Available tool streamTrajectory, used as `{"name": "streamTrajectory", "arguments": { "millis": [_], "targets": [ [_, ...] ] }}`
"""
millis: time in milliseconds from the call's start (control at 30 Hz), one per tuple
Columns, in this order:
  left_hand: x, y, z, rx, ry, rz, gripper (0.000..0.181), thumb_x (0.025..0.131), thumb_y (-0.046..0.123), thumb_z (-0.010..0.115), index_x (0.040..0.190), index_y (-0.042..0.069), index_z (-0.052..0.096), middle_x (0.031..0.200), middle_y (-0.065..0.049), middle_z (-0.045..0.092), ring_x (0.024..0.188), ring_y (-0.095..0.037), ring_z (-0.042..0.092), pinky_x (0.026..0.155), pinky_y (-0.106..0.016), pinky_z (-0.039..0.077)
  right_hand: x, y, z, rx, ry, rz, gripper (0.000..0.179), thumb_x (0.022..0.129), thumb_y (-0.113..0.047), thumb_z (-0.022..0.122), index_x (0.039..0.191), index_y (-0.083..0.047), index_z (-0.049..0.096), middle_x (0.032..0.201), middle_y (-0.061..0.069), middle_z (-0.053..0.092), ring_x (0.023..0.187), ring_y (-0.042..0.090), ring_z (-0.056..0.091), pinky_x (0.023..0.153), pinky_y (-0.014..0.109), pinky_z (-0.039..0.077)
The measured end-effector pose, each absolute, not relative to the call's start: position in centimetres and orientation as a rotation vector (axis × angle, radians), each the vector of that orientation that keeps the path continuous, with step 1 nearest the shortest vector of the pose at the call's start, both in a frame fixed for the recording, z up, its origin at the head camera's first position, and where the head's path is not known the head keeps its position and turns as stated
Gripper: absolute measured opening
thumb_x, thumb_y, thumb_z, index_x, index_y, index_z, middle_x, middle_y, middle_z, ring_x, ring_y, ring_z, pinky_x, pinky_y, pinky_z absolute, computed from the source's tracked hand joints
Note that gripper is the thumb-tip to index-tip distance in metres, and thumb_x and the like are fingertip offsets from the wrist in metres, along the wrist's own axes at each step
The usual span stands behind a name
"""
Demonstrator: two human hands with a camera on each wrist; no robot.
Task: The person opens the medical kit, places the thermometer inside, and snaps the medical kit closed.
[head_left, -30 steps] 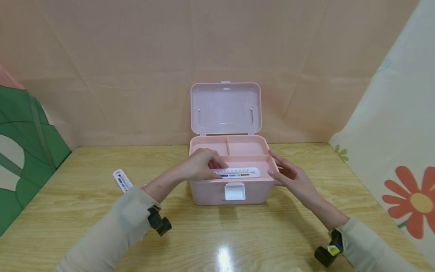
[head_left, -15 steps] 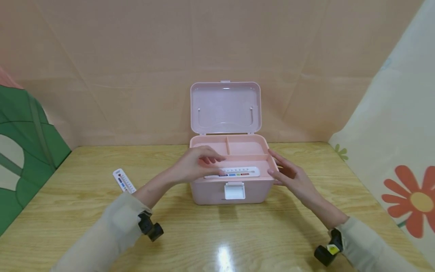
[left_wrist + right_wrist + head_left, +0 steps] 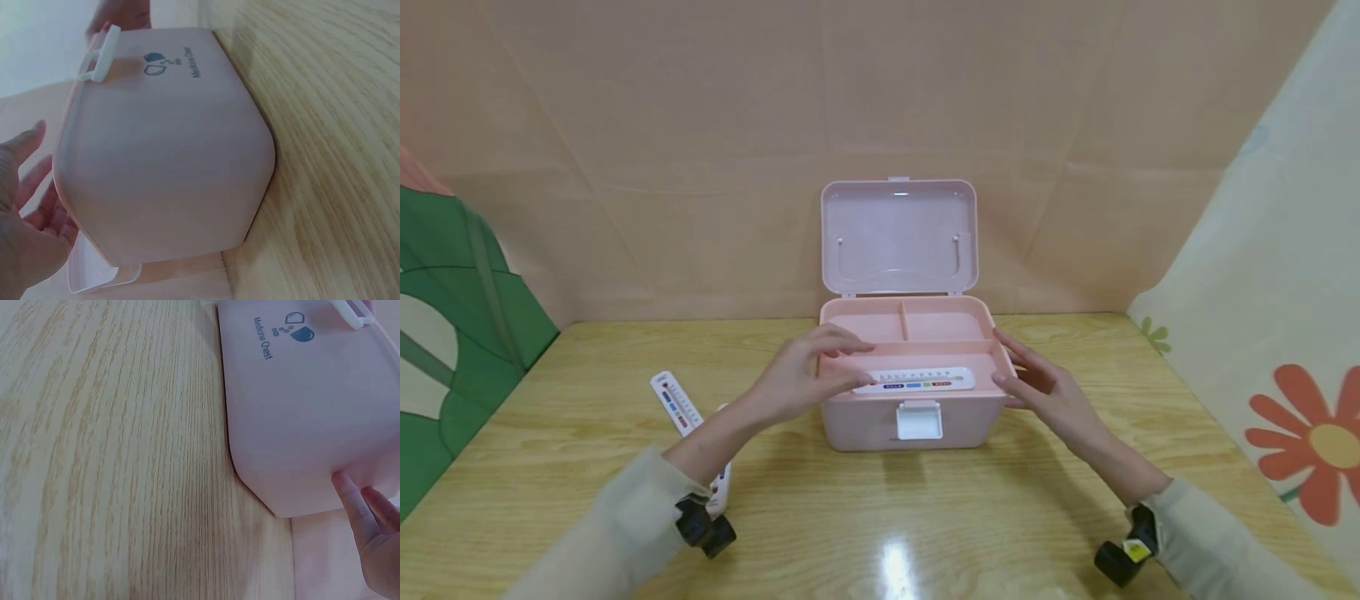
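Observation:
A pink medicine chest [image 3: 857,427] stands on the table with its lid [image 3: 898,229] raised. In the front compartment of its pink tray [image 3: 992,360] lies a white strip thermometer [image 3: 928,380]. My left hand [image 3: 793,375] hovers over the tray's left side, thumb and fingers spread apart, the thumb tip by the thermometer's left end. Nothing shows between those fingers in the left wrist view. Against the chest's right side rests my right hand [image 3: 1056,408], its thumb at the rim. Two straight fingers [image 3: 355,503] touch the chest's side in the right wrist view.
To the left, a second white thermometer [image 3: 674,402] lies slanted on the wooden table [image 3: 820,517]. A third one [image 3: 721,490] is partly hidden under my left wrist. Behind the chest hangs a beige cloth [image 3: 700,167].
My left hand lets go of the thermometer in the tray and draws back leftward, fingers parting. More of the thermometers at the left shows now. The right hand keeps its place.

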State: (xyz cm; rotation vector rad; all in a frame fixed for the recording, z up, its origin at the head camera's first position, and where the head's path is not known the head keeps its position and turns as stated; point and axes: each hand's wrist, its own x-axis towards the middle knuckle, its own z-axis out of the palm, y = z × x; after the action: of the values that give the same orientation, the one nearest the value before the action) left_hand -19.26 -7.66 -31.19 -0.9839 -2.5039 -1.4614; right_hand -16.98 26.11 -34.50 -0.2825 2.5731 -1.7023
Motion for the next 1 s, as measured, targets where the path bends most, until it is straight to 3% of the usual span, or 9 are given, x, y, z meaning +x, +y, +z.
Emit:
{"name": "streamTrajectory", "arguments": {
  "millis": [400,600,1000],
  "targets": [
    [-16.6,-8.8,-32.9,-0.686,-2.357,-1.352,0.045,0.082,0.018,0.075,0.125,0.013,0.063,0.126,-0.005,0.06,0.12,-0.024,0.053,0.103,-0.049,0.041,-17.0,26.1,-34.4,-0.268,2.586,-1.676,0.061,0.095,-0.029,0.059,0.15,-0.028,0.032,0.15,0.017,0.036,0.106,0.0,0.055,0.083,0.03,0.056],
    [-15.9,-9.4,-34.4,-0.587,-2.234,-1.267,0.043,0.082,0.012,0.075,0.123,0.004,0.062,0.122,-0.01,0.06,0.108,-0.023,0.057,0.091,-0.039,0.049,-17.0,26.1,-34.4,-0.279,2.584,-1.679,0.062,0.096,-0.028,0.059,0.15,-0.027,0.032,0.15,0.017,0.035,0.105,-0.001,0.055,0.082,0.029,0.056],
    [-15.1,-10.6,-36.7,-0.471,-2.196,-1.163,0.043,0.084,0.01,0.073,0.126,0.008,0.061,0.116,-0.008,0.059,0.1,-0.022,0.056,0.086,-0.026,0.046,-17.0,26.2,-34.5,-0.277,2.589,-1.659,0.062,0.096,-0.03,0.059,0.15,-0.03,0.031,0.152,0.016,0.034,0.108,0.004,0.054,0.084,0.034,0.056]
  ]
}}
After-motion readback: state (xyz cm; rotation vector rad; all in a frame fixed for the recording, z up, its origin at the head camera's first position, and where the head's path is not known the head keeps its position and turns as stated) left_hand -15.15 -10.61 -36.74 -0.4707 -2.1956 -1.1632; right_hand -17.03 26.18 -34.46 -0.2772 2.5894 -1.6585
